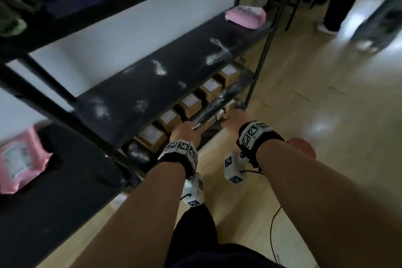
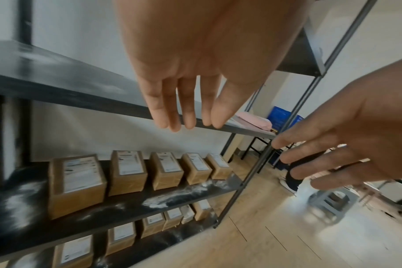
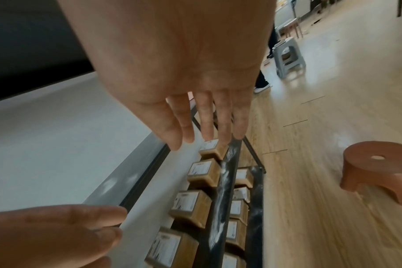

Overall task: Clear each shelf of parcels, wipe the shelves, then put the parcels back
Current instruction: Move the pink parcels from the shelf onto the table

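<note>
Both forearms reach down from the head camera, each with a marker-tagged wrist band, and the left hand (image 1: 185, 131) and right hand (image 1: 233, 118) hover with fingers straight and a little spread, holding nothing. They are headed for the row of brown parcels (image 2: 126, 172) standing on the lower shelf (image 2: 190, 197), whose front edge shows white dusty smears. More parcels sit on the bottom shelf (image 2: 188, 234) beneath. The shelf above (image 1: 152, 85) carries only white smudges and a pink packet (image 1: 245, 16) at its far end; another pink packet (image 1: 20, 159) lies on a neighbouring unit. A brown stool (image 3: 379, 170) stands on the wooden floor (image 1: 326, 159) nearby.

This looks like the clearing step for the lower shelf. The next move probably calls for reaching under the shelf above and taking hold of a parcel, lifting it out without knocking its neighbours
</note>
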### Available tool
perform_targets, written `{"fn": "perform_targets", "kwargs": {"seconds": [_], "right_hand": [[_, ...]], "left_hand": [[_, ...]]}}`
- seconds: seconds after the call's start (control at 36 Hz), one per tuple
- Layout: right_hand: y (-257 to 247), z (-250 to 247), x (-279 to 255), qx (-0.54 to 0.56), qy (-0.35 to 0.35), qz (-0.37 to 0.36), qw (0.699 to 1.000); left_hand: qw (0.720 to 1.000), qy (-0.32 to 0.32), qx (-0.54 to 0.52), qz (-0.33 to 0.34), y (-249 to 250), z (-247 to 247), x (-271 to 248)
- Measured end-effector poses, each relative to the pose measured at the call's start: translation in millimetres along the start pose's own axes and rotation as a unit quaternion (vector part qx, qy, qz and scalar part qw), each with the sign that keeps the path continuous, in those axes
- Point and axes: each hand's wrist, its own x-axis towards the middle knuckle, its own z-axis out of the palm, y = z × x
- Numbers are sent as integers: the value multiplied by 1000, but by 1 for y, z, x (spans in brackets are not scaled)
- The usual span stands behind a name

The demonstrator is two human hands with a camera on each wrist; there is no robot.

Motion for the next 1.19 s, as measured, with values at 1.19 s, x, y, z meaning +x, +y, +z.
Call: {"fn": "perform_targets", "kwargs": {"seconds": [1.19], "right_hand": [[148,-295,385,126,50,16,991]], "left_hand": [[997,49,-31,48,356,8,382]]}}
